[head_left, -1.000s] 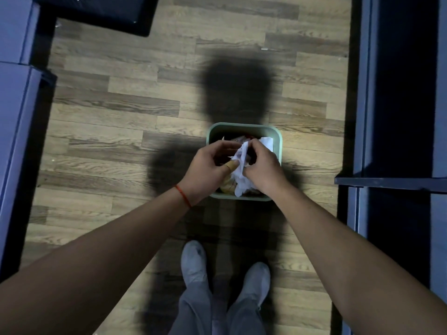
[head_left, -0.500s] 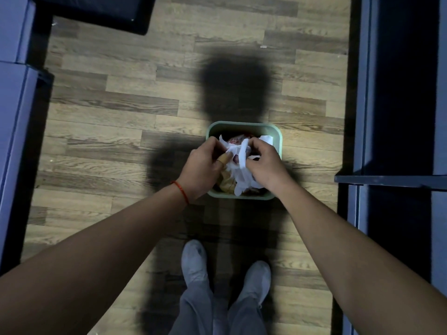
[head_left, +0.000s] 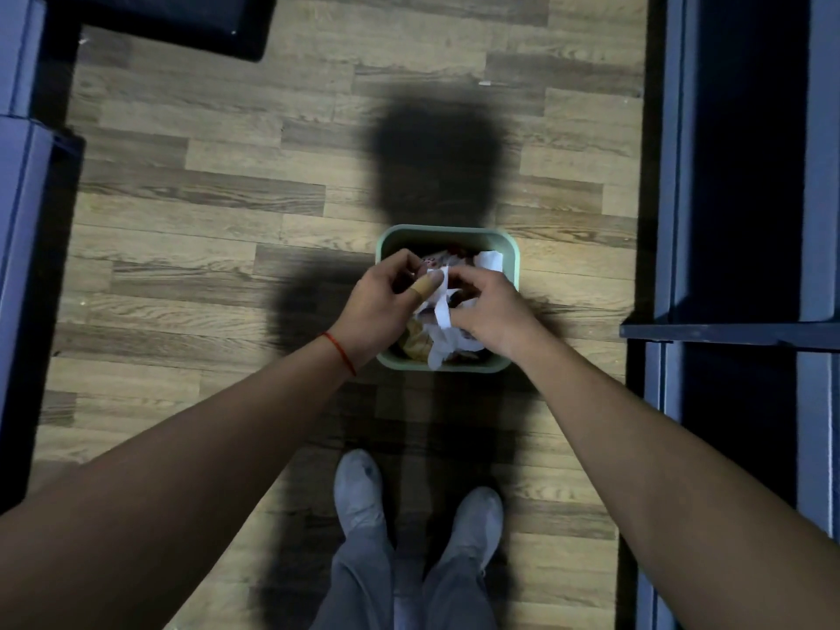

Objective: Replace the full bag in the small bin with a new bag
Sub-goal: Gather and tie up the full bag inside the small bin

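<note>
A small pale green bin (head_left: pixel 447 232) stands on the wood floor just ahead of my feet. A white bag (head_left: pixel 443 318) full of rubbish sits in it, its loose top edges gathered over the middle. My left hand (head_left: pixel 379 306), with a plaster on the thumb and a red string at the wrist, pinches one strip of the bag's top. My right hand (head_left: pixel 493 313) grips another strip of the bag beside it. Both hands hover over the bin's opening and hide much of its contents.
Dark blue furniture (head_left: pixel 736 175) lines the right side, with a shelf edge (head_left: pixel 727 333) jutting toward the bin. Blue-grey cabinets (head_left: pixel 18 211) run along the left. A dark mat or object (head_left: pixel 172 20) lies at the top left. My two grey shoes (head_left: pixel 359 488) stand below the bin.
Both hands have kept working the white bag's top strips together over the bin; the left hand has shifted slightly up and the strips are pulled closer between the hands.
</note>
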Demonstrator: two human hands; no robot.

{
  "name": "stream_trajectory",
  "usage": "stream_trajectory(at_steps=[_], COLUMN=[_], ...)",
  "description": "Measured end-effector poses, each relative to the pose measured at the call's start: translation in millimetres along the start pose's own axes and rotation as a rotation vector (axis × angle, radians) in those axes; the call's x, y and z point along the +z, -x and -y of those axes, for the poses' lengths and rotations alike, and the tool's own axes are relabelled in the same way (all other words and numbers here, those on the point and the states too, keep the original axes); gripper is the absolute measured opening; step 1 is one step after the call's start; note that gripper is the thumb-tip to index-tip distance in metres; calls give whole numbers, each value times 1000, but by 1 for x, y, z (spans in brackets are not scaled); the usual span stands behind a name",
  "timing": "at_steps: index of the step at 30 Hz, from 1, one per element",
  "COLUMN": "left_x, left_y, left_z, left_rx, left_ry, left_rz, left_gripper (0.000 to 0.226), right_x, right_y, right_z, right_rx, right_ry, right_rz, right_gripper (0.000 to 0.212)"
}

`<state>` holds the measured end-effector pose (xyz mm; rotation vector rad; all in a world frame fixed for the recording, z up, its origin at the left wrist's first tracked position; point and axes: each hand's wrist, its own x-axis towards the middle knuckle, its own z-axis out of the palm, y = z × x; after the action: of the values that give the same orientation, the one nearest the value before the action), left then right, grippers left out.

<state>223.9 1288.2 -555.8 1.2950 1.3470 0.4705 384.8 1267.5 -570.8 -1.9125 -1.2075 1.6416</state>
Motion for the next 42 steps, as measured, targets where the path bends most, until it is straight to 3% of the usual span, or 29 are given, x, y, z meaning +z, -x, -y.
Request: stream_trajectory(at_steps=[5, 8, 12, 14, 18, 21, 26, 32, 33, 37, 42], left_x=[0, 2, 8, 9, 6, 3, -3, -28, -33, -53, -75], left_y=[-3, 2, 6, 7, 4, 4, 6, 22, 29, 67, 125], left_z=[4, 8, 3, 1, 9, 15, 17, -1, -13, -74, -177], left_rx=[0, 20, 89, 92, -20, -41, 1, -153, -159, -168, -148], left_ry=[-62, -111, -79, -2, 165, 45, -341, -650, -683, -768, -804], left_rz=[-58, 18, 16, -20, -223, -296, -188, -50, -33, 13, 20], left_gripper=[24, 21, 10, 14, 28, 28, 43, 57, 57, 54, 55], right_x=[0, 3, 5, 6, 7, 6, -2, -25, -30, -47, -75], right_y=[0, -1, -8, -11, -13, -10, 13, 58, 70, 120, 194], right_z=[2, -1, -5, -7, -3, 1, 19, 73, 85, 125, 188], right_rx=[-142, -210, -142, -130, -187, -253, -282, -243, -239, -269, -291], right_ry=[200, 348, 335, 243, 127, 161, 155, 172, 168, 198, 302], right_rz=[-351, -447, -546, -541, -466, -407, -410, -414, -415, -399, -469], right_gripper=[25, 21, 21, 24, 60, 72, 63, 81, 86, 70, 69])
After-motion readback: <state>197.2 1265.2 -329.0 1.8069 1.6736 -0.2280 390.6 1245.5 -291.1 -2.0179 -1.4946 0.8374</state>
